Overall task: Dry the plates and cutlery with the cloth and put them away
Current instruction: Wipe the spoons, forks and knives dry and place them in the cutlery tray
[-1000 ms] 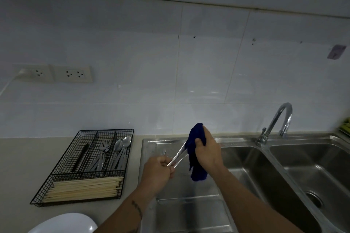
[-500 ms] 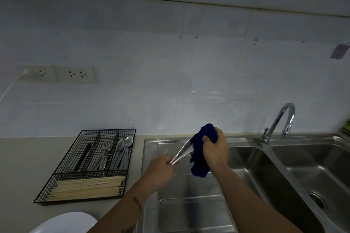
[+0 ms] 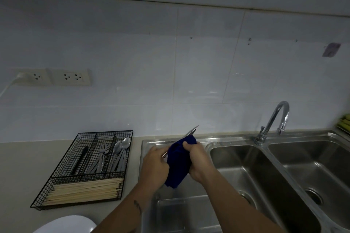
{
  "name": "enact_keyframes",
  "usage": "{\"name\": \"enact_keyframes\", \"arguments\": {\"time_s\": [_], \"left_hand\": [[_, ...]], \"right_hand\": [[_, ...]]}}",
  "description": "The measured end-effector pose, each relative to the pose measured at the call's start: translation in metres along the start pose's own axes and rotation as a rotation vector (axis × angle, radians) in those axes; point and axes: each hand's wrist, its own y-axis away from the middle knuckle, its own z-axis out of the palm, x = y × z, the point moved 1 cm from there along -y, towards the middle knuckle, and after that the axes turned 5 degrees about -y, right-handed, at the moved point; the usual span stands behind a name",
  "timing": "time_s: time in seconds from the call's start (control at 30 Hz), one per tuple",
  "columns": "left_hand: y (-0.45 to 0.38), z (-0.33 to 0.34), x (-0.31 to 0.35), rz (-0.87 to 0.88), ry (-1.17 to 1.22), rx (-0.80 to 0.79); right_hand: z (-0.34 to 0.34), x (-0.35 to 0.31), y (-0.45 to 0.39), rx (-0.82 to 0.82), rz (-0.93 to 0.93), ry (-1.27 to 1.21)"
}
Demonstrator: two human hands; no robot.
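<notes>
Now knife point(image 3: 191, 131) tip points up-right; left hand point(image 3: 155, 164) grips handle; right hand point(image 3: 197, 159) clutches cloth point(image 3: 179, 164) round blade.

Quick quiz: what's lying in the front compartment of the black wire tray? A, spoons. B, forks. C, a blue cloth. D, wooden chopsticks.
D: the wooden chopsticks lie crosswise in the front section of the wire tray, while the spoons and forks lie in the rear sections.
</notes>
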Motion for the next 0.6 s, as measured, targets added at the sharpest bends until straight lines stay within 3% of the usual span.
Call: {"name": "enact_keyframes", "arguments": {"time_s": [0.2,0.6], "left_hand": [[0.003,-0.005,-0.01,-0.246,0.291,-0.02],[0.012,-0.002,-0.018,-0.36,0.459,-0.157]], "right_hand": [[0.004,0.001,-0.001,0.022,-0.158,0.263],[-0.018,-0.036,-0.02,0.121,-0.199,-0.105]]}}
